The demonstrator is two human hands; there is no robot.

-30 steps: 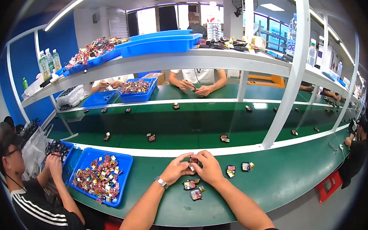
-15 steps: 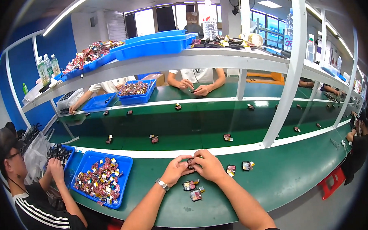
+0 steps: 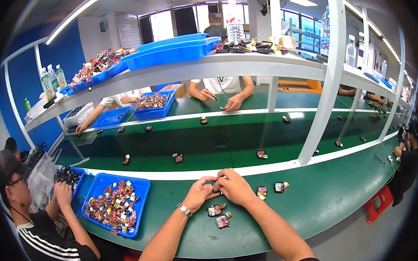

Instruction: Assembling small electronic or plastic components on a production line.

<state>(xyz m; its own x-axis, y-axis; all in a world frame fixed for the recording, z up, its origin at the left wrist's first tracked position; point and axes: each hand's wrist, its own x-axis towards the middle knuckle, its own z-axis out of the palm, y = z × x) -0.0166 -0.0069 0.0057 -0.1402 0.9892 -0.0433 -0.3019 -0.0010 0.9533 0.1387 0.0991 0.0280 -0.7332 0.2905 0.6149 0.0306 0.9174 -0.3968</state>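
Observation:
At the near edge of the green bench, my left hand [image 3: 199, 195] and my right hand [image 3: 235, 187] meet, fingers pinched around a small dark electronic part [image 3: 215, 186]. Most of that part is hidden by my fingers. Just below my hands lie two small black casings with reddish circuit boards, an upper casing [image 3: 214, 210] and a lower casing [image 3: 222, 221], each with a yellow-and-silver tab. To the right of my right hand rest a reddish casing [image 3: 262, 192] and a casing with a pale face [image 3: 280, 187].
A blue tray [image 3: 145, 182] piled with reddish circuit boards stands at left, beside a seated co-worker [image 3: 50, 235]. Beyond a white rail, a dark green belt [image 3: 205, 144] carries spaced small parts. A white shelf [image 3: 183, 71] and post [image 3: 324, 93] rise ahead. Another person [image 3: 221, 90] works opposite.
Parts on the nearer strip of the belt have shifted slightly right. The person opposite has moved their hands apart. My hands stay nearly in place, their fingers slightly shifted around the part.

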